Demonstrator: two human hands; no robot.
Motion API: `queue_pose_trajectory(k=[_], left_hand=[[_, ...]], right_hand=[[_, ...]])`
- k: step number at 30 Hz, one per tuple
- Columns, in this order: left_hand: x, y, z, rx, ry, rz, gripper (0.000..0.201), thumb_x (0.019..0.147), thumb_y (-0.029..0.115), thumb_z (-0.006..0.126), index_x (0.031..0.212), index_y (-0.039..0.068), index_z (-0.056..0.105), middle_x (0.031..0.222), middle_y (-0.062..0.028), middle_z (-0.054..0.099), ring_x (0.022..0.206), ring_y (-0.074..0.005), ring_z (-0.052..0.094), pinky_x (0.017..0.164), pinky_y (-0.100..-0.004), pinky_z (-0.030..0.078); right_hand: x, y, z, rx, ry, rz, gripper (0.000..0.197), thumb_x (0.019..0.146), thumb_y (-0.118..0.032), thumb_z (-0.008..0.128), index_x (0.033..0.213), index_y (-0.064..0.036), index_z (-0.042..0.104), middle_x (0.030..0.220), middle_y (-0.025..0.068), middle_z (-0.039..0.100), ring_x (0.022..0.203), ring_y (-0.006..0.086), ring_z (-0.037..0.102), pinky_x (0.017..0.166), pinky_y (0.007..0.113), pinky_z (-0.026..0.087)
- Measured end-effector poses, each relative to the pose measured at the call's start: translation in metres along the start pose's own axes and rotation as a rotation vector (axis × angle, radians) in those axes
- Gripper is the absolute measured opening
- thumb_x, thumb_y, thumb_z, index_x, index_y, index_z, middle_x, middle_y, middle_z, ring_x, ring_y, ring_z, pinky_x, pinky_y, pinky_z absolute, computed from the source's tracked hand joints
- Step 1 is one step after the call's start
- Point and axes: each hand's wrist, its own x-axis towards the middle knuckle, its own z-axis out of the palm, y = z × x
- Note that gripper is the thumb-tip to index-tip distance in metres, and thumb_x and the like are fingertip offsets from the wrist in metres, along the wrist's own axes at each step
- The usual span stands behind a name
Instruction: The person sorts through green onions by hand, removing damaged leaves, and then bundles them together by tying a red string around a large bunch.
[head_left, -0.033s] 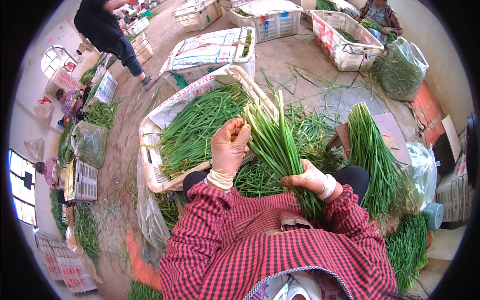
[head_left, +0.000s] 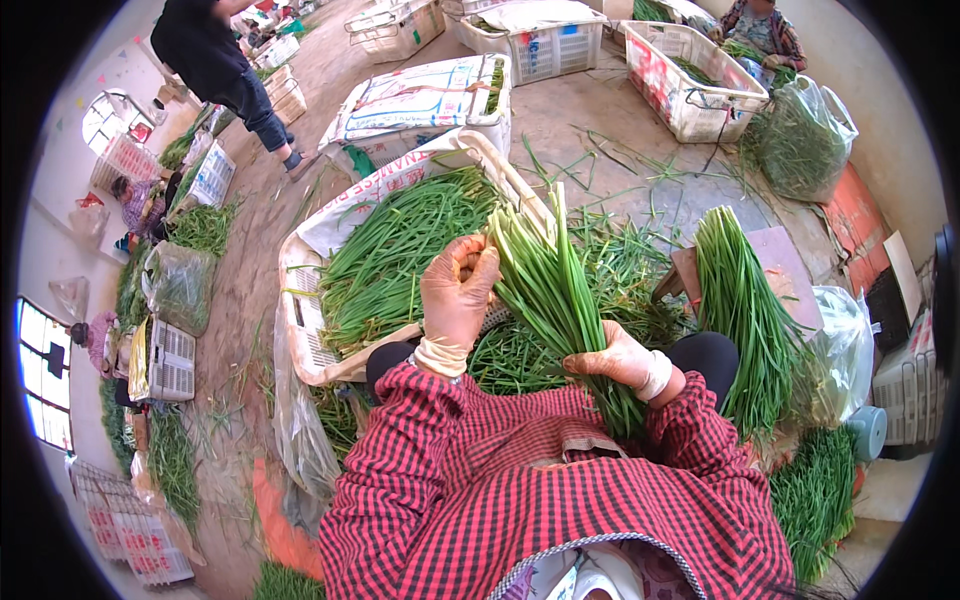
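My right hand (head_left: 622,362), in a thin stained glove, is wrapped round the leafy part of a bunch of garlic chives (head_left: 552,290). The bunch tilts up and to the left, its pale cut ends at the top. My left hand (head_left: 458,296), gloved too, has its fingers curled and thumb pressed in beside those pale ends. Whatever lies between its fingertips is too small to make out. A long white crate (head_left: 303,345) of loose chives stands to the left of the bunch. On the right, a tied-looking bundle of chives (head_left: 735,300) lies over a small wooden stool (head_left: 785,262).
Loose leaves cover the floor in front of my knees. Farther off stand a covered crate (head_left: 415,100) and an open white crate (head_left: 690,110). Filled plastic bags (head_left: 808,140) and a blue-grey tub (head_left: 868,430) are at the right. One person (head_left: 215,60) stands at upper left; others sit along the walls.
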Motion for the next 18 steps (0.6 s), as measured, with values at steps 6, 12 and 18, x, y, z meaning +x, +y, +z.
queue_pose_trajectory(k=[6,12,18], left_hand=[[0.033,0.025,-0.061,0.204,0.419,0.128,0.018,0.098,0.023,0.064,0.110,0.011,0.069,0.075,0.0034,0.061,0.057,-0.0033,0.051,0.049,-0.0176,0.039],[0.030,0.036,-0.186,0.163,0.712,0.510,0.029,0.095,0.022,0.069,0.117,0.004,0.065,0.077,0.0040,0.060,0.065,-0.0048,0.055,0.054,-0.0186,0.043],[-0.016,0.028,-0.041,0.702,-0.090,0.436,0.029,0.084,0.020,0.079,0.111,0.012,0.073,0.098,-0.0049,0.066,0.081,-0.0152,0.064,0.072,-0.0296,0.053]], right_hand=[[-0.014,-0.006,-0.005,-0.040,0.094,0.026,0.030,0.084,-0.008,0.076,0.112,-0.0023,0.066,0.086,0.0023,0.069,0.072,0.0108,0.063,0.067,0.028,0.053],[-0.016,0.007,-0.038,0.086,0.304,-0.062,0.025,0.085,-0.005,0.072,0.108,0.0003,0.063,0.084,0.0059,0.066,0.067,0.0144,0.062,0.061,0.030,0.052],[0.001,0.015,-0.019,-0.058,0.271,-0.130,0.026,0.085,-0.002,0.072,0.109,-0.0020,0.062,0.083,0.0035,0.065,0.065,0.0124,0.060,0.059,0.028,0.051]])
